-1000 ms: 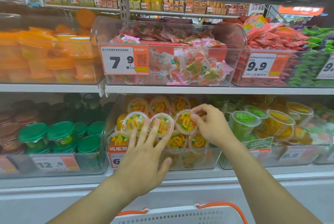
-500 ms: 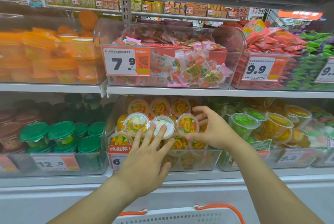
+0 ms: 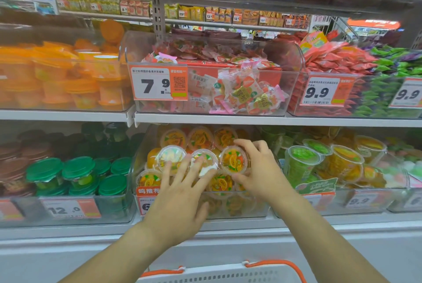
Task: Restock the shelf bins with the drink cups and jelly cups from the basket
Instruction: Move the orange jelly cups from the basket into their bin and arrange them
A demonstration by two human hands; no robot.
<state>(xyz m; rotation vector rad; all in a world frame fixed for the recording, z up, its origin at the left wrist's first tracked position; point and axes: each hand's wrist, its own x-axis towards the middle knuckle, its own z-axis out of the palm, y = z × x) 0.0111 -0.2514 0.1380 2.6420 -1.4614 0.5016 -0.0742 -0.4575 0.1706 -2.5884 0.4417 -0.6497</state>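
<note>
Since half a second ago the right hand (image 3: 260, 168) has closed in around the rightmost jelly cup (image 3: 234, 159), thumb now beneath it and fingers over its top.

The left hand (image 3: 180, 200) lies flat with straight, spread fingers (image 3: 198, 164) on the glossy round film lids of the two neighbouring cups (image 3: 203, 161), gripping nothing. All three small clear plastic cups sit on the heap in the transparent lower-shelf bin (image 3: 242, 212). Green-lidded drink cups (image 3: 78, 168) fill the bin to the left. A white perforated basket (image 3: 223, 273) with orange handles shows at the bottom edge.
</note>
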